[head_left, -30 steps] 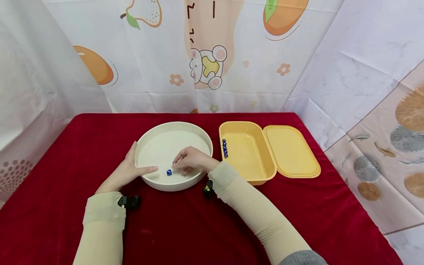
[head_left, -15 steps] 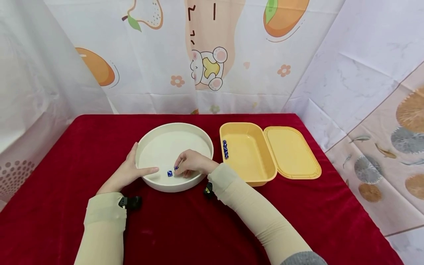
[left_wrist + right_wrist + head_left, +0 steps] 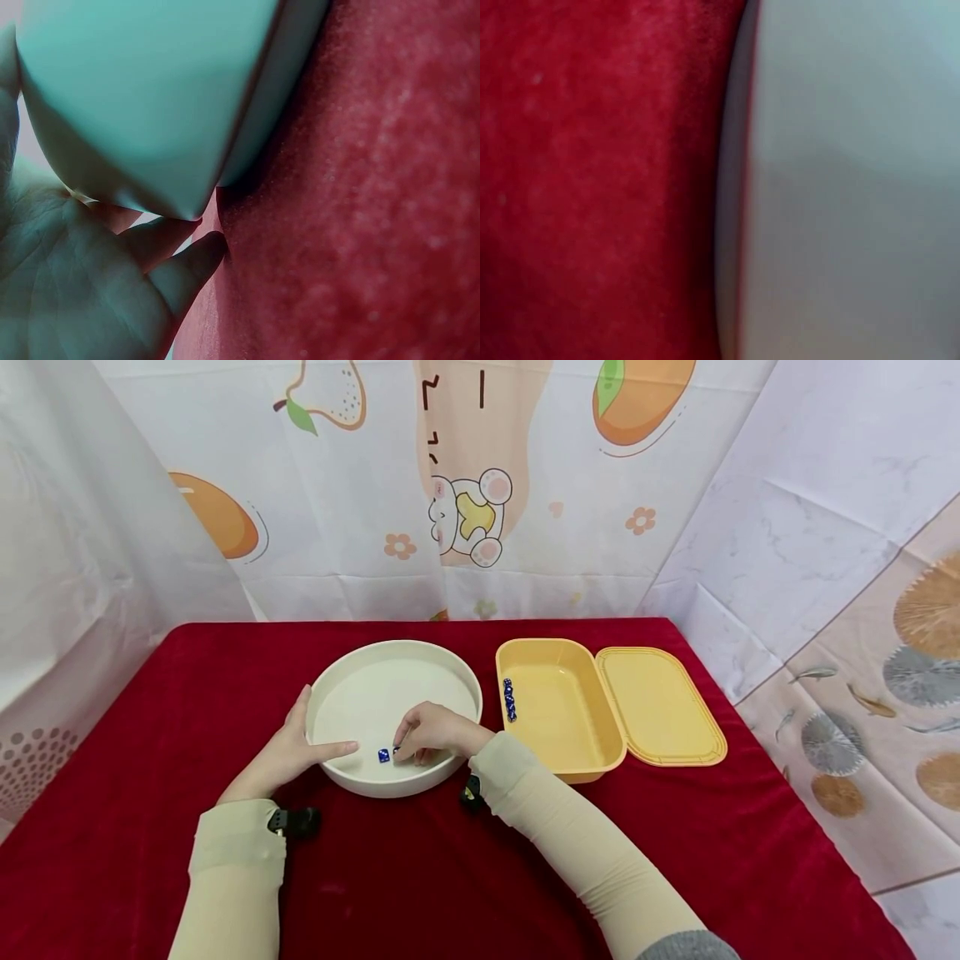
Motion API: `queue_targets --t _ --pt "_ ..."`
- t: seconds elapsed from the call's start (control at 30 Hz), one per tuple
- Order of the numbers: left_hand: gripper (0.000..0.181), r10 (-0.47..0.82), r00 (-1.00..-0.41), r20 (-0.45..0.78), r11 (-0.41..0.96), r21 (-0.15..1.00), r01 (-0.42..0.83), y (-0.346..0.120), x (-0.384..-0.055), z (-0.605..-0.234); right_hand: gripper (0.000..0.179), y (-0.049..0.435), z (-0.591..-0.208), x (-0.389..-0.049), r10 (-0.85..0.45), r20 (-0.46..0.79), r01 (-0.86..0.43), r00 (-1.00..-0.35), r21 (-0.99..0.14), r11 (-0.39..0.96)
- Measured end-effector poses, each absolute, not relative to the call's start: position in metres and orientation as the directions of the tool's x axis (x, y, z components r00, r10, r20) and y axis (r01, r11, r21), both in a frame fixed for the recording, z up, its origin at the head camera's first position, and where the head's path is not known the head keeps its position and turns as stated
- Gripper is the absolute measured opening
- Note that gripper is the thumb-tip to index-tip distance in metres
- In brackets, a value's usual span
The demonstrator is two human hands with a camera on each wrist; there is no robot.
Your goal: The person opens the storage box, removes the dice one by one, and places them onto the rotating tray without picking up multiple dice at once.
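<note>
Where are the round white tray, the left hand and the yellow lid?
Round white tray [image 3: 378, 693]: head view, bare floor inside the rim.
Left hand [image 3: 280, 755]: head view, back of the hand.
Yellow lid [image 3: 662, 707]: head view, middle of its flat face.

Behind the red-draped table [image 3: 180, 718] hung a white curtain [image 3: 322, 502] printed with fruit and flowers; a marble-patterned sheet [image 3: 832, 610] with fish hung at right.
</note>
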State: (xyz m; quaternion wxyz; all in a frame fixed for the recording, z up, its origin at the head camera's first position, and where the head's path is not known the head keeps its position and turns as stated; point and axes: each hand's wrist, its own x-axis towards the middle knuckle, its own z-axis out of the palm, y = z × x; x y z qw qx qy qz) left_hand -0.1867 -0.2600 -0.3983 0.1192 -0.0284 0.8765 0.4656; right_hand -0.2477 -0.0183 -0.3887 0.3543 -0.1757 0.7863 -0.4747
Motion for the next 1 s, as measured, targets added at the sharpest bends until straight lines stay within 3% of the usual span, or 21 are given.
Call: queue_targets --t 1.0 --pt "0.129 0.054 -0.967 -0.248 0.565 0.806 -0.175 -0.2603 -0.1884 -0.4013 0.018 -0.0192 -0.3845 -0.2465 -0.587 -0.344 0.116 -0.733 -0.913 0.39"
